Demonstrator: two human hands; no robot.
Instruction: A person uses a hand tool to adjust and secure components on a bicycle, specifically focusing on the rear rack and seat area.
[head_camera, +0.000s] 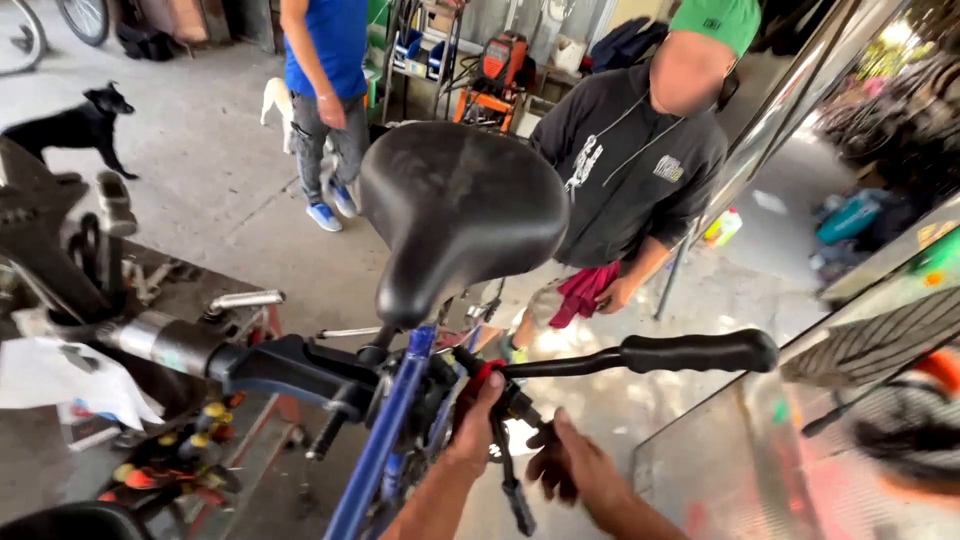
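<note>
A blue bicycle frame (385, 440) is held in a repair stand clamp (290, 370), its wide black saddle (455, 215) filling the middle of the view. My left hand (475, 425) grips a red and black part just under the saddle, by the frame. My right hand (570, 465) is beside it, fingers curled near a black lever (510, 485) hanging below. A black handlebar grip (695, 352) on a bar sticks out to the right.
A person in a black hoodie (625, 170) stands behind the saddle holding a red rag (580, 292). Another person in a blue shirt (325, 60) stands further back. A black dog (75, 125) is at left. A tool tray (170, 465) sits lower left.
</note>
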